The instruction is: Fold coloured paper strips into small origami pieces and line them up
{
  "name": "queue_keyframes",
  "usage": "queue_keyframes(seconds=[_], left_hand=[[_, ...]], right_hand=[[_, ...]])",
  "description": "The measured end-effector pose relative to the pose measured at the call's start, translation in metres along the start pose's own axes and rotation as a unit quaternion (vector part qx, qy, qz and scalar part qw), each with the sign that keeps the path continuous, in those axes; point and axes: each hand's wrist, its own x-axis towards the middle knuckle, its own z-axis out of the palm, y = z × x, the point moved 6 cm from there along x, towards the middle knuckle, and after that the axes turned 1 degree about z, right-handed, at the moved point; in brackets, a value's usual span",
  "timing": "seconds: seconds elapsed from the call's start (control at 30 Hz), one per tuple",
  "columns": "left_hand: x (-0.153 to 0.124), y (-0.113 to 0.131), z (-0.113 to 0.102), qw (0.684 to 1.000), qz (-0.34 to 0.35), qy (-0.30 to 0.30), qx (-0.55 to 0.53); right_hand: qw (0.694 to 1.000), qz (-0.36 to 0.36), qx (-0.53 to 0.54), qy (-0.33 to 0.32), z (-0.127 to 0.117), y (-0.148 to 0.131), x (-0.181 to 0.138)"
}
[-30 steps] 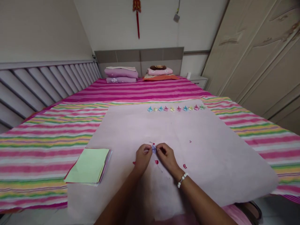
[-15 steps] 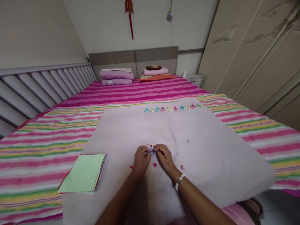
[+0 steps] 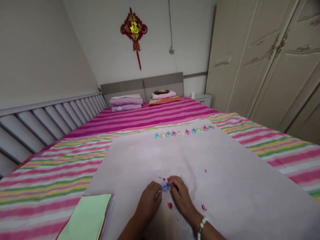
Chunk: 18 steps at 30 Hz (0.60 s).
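Between my fingertips is a small folded piece of purple-blue origami paper (image 3: 165, 187). My left hand (image 3: 149, 202) pinches its left side, and my right hand (image 3: 180, 194) pinches its right side; a bracelet of white beads (image 3: 202, 225) circles the right wrist. Both hands are low over a pale sheet (image 3: 140, 160) spread on the bed. Small red decorations printed on or lying on the sheet, such as a red mark (image 3: 170, 205), surround the hands. I cannot tell which they are.
A row of small folded paper pieces (image 3: 180, 133) in blue, yellow, pink and green lies along the sheet's far edge. At lower left rests a stack of coloured paper (image 3: 86, 216), light green on top. Folded bedding (image 3: 127, 101) sits by the headboard (image 3: 120, 87).
My view has tilted up, so everything appears lower. The purple-blue paper now shows more of its face between my fingers. Both hands still hold it.
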Motion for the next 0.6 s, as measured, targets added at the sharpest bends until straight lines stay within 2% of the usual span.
queue_keyframes(seconds=[0.13,0.27,0.37,0.47,0.53,0.6], left_hand=[[0.003,-0.002,0.001,0.995,-0.009,-0.080,0.059],[0.022,-0.007,-0.017,0.995,-0.035,-0.081,0.056],[0.059,-0.015,-0.046,0.996,-0.047,-0.036,0.063],[0.110,-0.032,-0.075,0.993,-0.068,0.019,0.094],[0.143,-0.046,-0.085,0.988,-0.091,0.042,0.116],[0.172,-0.061,-0.086,0.982,-0.119,0.053,0.136]], right_hand=[[1.000,0.012,-0.009,-0.004,0.000,0.010,-0.002],[0.999,0.001,-0.024,0.024,-0.004,0.025,-0.007],[0.999,-0.002,-0.016,0.039,-0.002,0.038,-0.011],[0.997,-0.022,-0.013,0.070,0.001,0.044,-0.013],[0.996,-0.028,-0.010,0.087,0.003,0.047,-0.014],[0.995,-0.034,-0.009,0.091,0.005,0.050,-0.014]])
